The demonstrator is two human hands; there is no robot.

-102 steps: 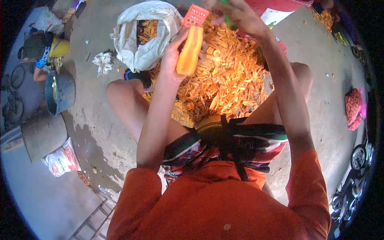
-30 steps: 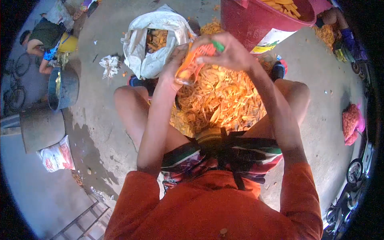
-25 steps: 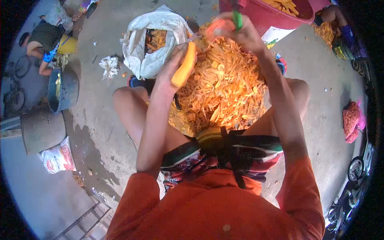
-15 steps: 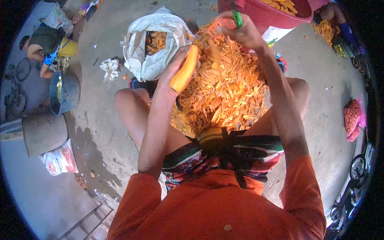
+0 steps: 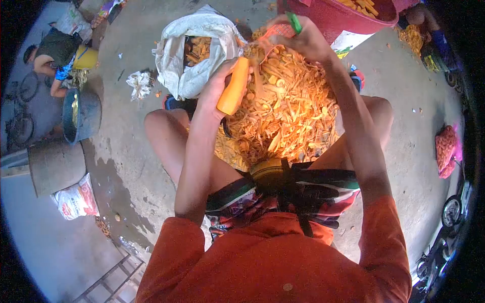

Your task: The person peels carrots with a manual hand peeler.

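My left hand [image 5: 218, 86] is closed around a peeled carrot [image 5: 234, 87], which slants upward just above a large heap of carrot peelings [image 5: 288, 116] between my legs. Beyond it, my right hand [image 5: 305, 43] grips a tool with a green handle [image 5: 293, 22]; its working end is hidden or blurred. Bright orange strips [image 5: 277, 38] show beside the right fingers, and I cannot make out whether they hang from the tool. The two hands are apart.
A white sack [image 5: 187, 81] with orange pieces inside stands left of the heap. Ahead is a pink tub [image 5: 328, 22] holding carrots. Another person [image 5: 55, 50] works at the far left near a dark bucket [image 5: 83, 118]. A red mesh bag [image 5: 445, 151] lies at right.
The carrot has tilted slightly within my left hand. My right hand has shifted slightly, and the green handle has moved a little left. My legs stay in place.
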